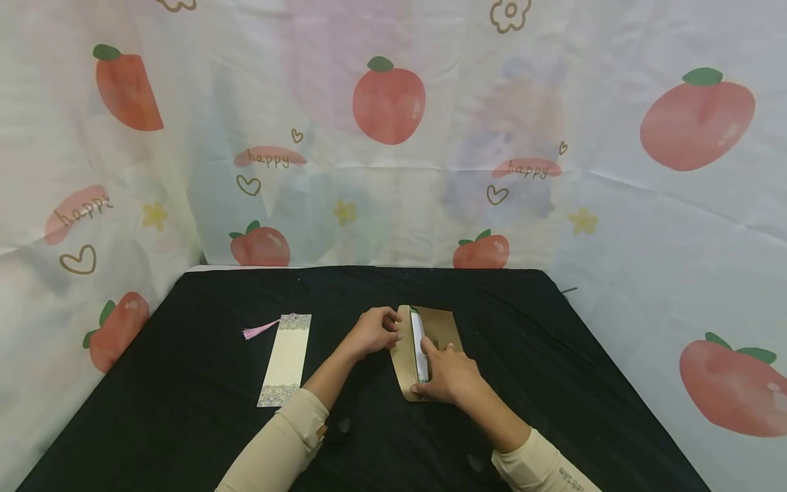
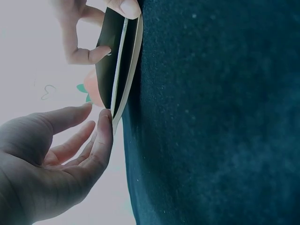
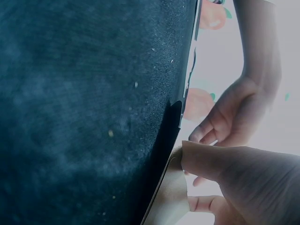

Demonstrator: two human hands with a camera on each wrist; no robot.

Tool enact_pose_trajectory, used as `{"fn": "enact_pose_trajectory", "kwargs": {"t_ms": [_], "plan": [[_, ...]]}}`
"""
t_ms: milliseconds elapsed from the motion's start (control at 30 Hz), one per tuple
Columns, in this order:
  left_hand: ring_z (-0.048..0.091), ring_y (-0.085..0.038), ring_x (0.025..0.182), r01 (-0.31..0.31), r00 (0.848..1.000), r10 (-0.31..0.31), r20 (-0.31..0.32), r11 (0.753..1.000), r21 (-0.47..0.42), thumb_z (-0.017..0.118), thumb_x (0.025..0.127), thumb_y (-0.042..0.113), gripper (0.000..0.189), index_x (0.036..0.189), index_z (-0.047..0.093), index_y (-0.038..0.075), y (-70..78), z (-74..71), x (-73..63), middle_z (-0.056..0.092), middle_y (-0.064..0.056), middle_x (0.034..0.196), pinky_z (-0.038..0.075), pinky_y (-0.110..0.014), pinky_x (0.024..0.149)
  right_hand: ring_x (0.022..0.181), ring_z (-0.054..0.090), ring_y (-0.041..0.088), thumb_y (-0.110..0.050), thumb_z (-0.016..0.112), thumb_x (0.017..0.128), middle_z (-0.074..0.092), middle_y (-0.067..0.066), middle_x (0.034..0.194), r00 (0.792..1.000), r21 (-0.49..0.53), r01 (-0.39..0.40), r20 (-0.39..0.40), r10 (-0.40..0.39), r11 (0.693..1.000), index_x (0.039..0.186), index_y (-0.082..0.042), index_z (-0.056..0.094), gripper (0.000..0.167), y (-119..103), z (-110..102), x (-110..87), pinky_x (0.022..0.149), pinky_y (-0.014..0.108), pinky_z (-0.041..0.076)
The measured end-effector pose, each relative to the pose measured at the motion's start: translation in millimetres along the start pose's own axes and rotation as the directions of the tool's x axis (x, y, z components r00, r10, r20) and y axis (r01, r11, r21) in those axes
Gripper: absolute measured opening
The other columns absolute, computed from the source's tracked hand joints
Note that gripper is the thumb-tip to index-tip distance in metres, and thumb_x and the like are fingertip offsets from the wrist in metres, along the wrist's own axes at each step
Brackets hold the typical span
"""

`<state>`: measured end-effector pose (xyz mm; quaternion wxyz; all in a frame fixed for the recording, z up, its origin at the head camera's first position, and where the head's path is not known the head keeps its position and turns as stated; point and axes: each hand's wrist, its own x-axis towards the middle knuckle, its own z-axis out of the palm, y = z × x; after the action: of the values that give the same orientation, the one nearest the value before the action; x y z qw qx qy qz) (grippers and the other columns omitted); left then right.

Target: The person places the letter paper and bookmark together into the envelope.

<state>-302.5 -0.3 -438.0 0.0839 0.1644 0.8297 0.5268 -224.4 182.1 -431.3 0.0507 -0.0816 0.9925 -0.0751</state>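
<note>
A brown paper envelope [image 1: 443, 326] lies on the black cloth with its flap [image 1: 402, 355] spread out to the left. Along its mouth shows the long edge of a white card [image 1: 419, 342], partly hidden inside. My left hand [image 1: 373, 331] is at the upper left edge of the flap, a fingertip touching one end of the mouth in the left wrist view. With thumb and bent index finger, my right hand [image 1: 451, 372] holds the envelope near its lower end. The right thumb [image 2: 130, 8] lies across the mouth's other end.
To the left lies a cream bookmark [image 1: 285, 355] with lace-pattern ends and a pink tassel [image 1: 259, 331]. Black cloth [image 1: 203, 383] covers the table. Pale curtains [image 1: 424, 205] with fruit prints hang behind and at both sides.
</note>
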Motion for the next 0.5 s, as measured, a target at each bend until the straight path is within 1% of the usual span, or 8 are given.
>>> {"fn": "enact_pose_trajectory", "kwargs": {"t_ms": [200, 367, 500], "plan": [[0.070, -0.022, 0.072, -0.004, 1.000, 0.003, 0.007, 0.999, 0.040, 0.075, 0.090, -0.007, 0.032, 0.121, 0.066, -0.007, -0.9, -3.7, -1.5, 0.066, -0.009, 0.091, 0.059, -0.031, 0.066, 0.086, 0.066, 0.038, -0.049, 0.091, 0.075, 0.065, 0.022, 0.104, 1.000, -0.005, -0.006, 0.006, 0.006, 1.000, 0.131, -0.015, 0.050, 0.077, 0, 0, 0.2, 0.066, 0.053, 0.053], [0.071, -0.024, 0.072, -0.007, 1.000, 0.007, 0.002, 0.999, 0.049, 0.074, 0.090, -0.007, 0.032, 0.120, 0.066, -0.008, 1.0, -9.3, -4.7, 0.066, -0.010, 0.091, 0.059, -0.031, 0.065, 0.089, 0.067, 0.040, -0.050, 0.091, 0.075, 0.065, 0.023, 0.105, 1.000, -0.005, 0.003, -0.003, -0.003, 1.000, 0.129, -0.015, 0.050, 0.076, 0, 1, 0.2, 0.066, 0.054, 0.054], [0.072, -0.025, 0.072, -0.005, 1.000, 0.005, -0.002, 0.999, 0.053, 0.074, 0.089, -0.008, 0.032, 0.120, 0.066, -0.008, -2.0, -11.9, -5.3, 0.066, -0.011, 0.090, 0.059, -0.031, 0.064, 0.091, 0.067, 0.042, -0.050, 0.091, 0.075, 0.065, 0.024, 0.106, 1.000, -0.004, 0.007, -0.007, -0.007, 1.000, 0.130, -0.015, 0.050, 0.076, 1, 1, 0.0, 0.067, 0.055, 0.054]]}}
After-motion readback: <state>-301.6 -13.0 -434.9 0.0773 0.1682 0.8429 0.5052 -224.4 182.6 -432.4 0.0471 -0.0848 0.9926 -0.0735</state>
